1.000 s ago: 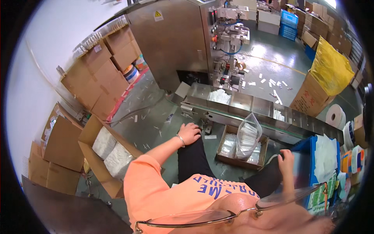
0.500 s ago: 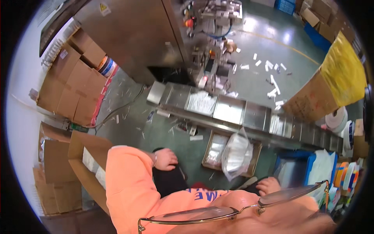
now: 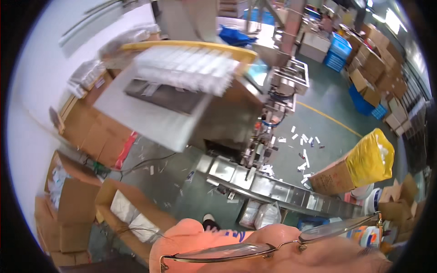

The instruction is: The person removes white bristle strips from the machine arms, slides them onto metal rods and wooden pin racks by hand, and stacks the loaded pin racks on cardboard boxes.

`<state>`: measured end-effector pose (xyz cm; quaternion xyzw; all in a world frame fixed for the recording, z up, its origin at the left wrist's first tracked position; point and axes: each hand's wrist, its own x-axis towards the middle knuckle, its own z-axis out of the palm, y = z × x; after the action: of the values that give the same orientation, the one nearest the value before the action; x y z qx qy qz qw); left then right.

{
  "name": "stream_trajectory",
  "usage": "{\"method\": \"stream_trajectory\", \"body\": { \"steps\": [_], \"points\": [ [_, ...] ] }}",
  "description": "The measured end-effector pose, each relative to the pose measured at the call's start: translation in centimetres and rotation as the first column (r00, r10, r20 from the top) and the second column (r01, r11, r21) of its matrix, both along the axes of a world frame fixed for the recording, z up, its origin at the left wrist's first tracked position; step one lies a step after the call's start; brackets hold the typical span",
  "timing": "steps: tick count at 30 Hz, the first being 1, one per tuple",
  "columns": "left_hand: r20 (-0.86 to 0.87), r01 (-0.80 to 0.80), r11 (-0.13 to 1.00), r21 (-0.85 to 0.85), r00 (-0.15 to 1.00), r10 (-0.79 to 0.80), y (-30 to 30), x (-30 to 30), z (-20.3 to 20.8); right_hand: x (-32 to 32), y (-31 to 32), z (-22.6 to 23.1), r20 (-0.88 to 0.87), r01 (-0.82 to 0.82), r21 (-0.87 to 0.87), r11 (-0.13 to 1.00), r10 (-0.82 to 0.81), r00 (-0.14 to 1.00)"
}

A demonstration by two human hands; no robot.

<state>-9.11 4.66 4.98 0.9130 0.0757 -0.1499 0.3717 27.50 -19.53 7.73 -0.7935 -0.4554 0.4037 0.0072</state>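
A compartmented metal conveyor (image 3: 283, 193) runs just beyond a clear plastic bag (image 3: 267, 216); with both hands out of view, their grip cannot be told.

The glasses (image 3: 286, 245) have a thin, gold-toned metal frame with a slim curved bridge, small nose-pad mounts and clear, slightly reflective lenses. Little metal hinges show at the outer ends of the glasses, and a slender arm rises from the right one. Left of the glasses' bridge and above their left lens is a plain, bright peach-orange top (image 3: 184, 233), rounded at the shoulder, with blue lettering (image 3: 235, 235). Farther above that lens are a dark trouser leg (image 3: 211, 226) and a pale-toed shoe (image 3: 208, 217).
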Motion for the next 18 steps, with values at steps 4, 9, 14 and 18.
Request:
{"method": "stream_trajectory", "body": {
  "steps": [4, 9, 14, 18],
  "points": [
    [-0.232, -0.396, 0.892, -0.218, 0.909, 0.347, -1.3, -5.2, 6.7, -5.2, 8.9, 1.8, -0.04, 0.233, 0.027, 0.972, -0.232, 0.972],
    [-0.222, -0.9, 0.399, -0.175, 0.431, 0.875, 4.7, -12.4, 14.1, -9.2, 30.4, 19.6, -0.096, 0.154, 0.685, 0.712, -0.122, 0.988],
    [0.704, -0.994, 0.059, 0.087, 0.103, 0.703, 21.2, -18.3, 30.6, -14.1, 42.8, 39.8, -0.126, 0.122, 0.99, 0.077, 0.046, 0.991],
    [0.882, -0.971, 0.05, 0.232, 0.232, 0.41, 31.1, -16.2, 44.8, -16.7, 47.9, 45.3, 0.362, -0.368, 0.925, 0.09, 0.079, 0.929]
  ]
}}
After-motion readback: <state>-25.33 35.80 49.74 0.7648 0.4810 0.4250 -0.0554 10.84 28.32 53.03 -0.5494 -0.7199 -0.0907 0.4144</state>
